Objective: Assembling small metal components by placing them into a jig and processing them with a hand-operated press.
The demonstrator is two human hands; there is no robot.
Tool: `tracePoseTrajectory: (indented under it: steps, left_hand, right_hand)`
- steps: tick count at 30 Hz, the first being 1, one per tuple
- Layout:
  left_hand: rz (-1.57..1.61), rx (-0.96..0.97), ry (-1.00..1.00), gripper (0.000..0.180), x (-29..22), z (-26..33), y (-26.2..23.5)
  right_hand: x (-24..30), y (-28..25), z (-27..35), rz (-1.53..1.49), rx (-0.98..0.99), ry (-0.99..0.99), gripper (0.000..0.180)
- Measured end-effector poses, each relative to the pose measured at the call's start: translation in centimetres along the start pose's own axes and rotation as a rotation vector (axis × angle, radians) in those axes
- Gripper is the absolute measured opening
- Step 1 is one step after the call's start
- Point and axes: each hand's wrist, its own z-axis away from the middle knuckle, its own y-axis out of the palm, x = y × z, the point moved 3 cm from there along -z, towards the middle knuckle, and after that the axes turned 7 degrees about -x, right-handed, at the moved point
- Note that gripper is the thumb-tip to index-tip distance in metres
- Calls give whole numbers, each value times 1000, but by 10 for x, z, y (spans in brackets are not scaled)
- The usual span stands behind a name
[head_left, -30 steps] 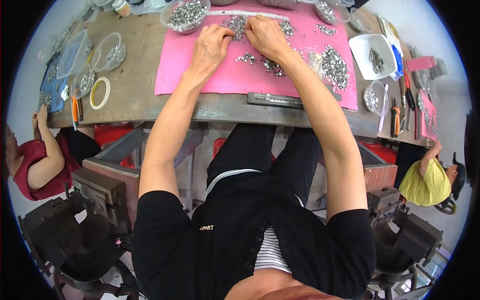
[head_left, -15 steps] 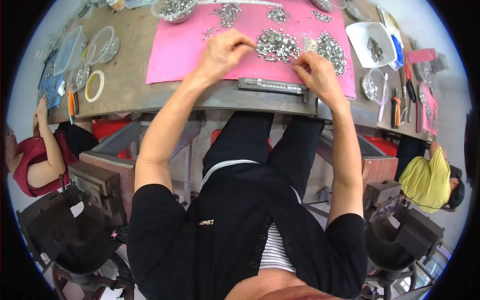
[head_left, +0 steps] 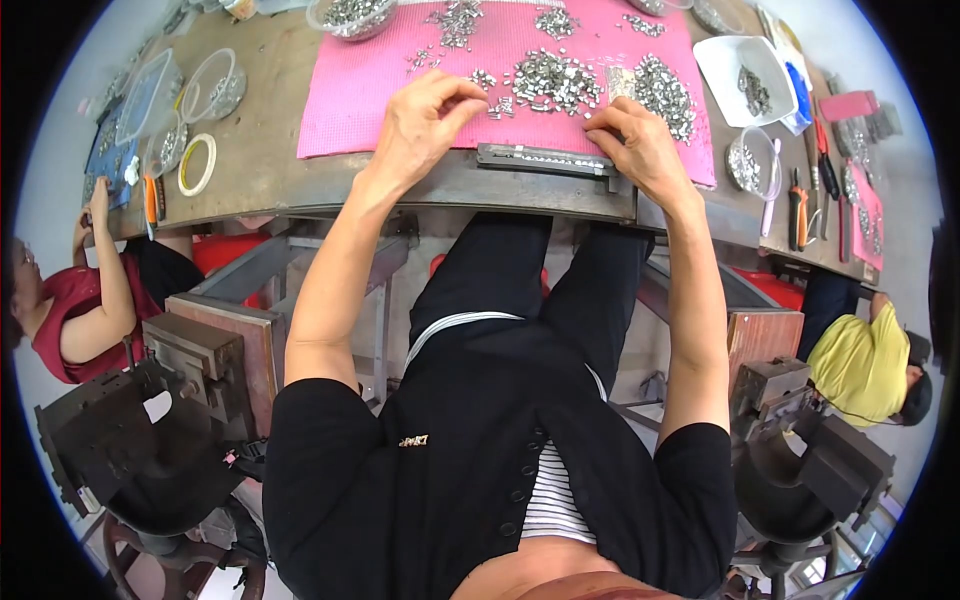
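My left hand (head_left: 420,125) hovers over the pink mat (head_left: 345,110), thumb and forefinger closed beside a small scatter of shiny metal pieces (head_left: 500,105). To its right lies a larger heap of small silvery metal pieces (head_left: 555,82). My right hand (head_left: 642,145) is pinched at the near side of that heap, left of another heap of metal pieces (head_left: 664,97). Whatever either pinch holds is too small to make out. Below the hands, along the mat's front edge, lies a dark metal bar fixture (head_left: 545,162) with a row of small shiny pieces in its groove.
A round tub of parts (head_left: 352,15) stands at the mat's far left. On the right are a white tray (head_left: 715,75), a clear cup (head_left: 745,165) and orange-handled pliers (head_left: 797,215). A tape roll (head_left: 197,165) lies left. Co-workers sit at both sides.
My left hand has drawn back to the left from the middle heap, uncovering the small scatter of pieces. My right hand stays in nearly the same place. The view has shifted slightly.
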Motion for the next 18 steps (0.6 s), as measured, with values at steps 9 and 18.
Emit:
tracePoseTrajectory:
  steps: [9, 18]
  left_hand:
    - [-275, 58, 292, 10, -6, 2, 18]
    - [-347, 20, 372, 11, -9, 4, 20]
  right_hand:
    - [19, -1, 4, -117, -86, 96, 10]
    - [52, 37, 22, -236, -238, -47, 11]
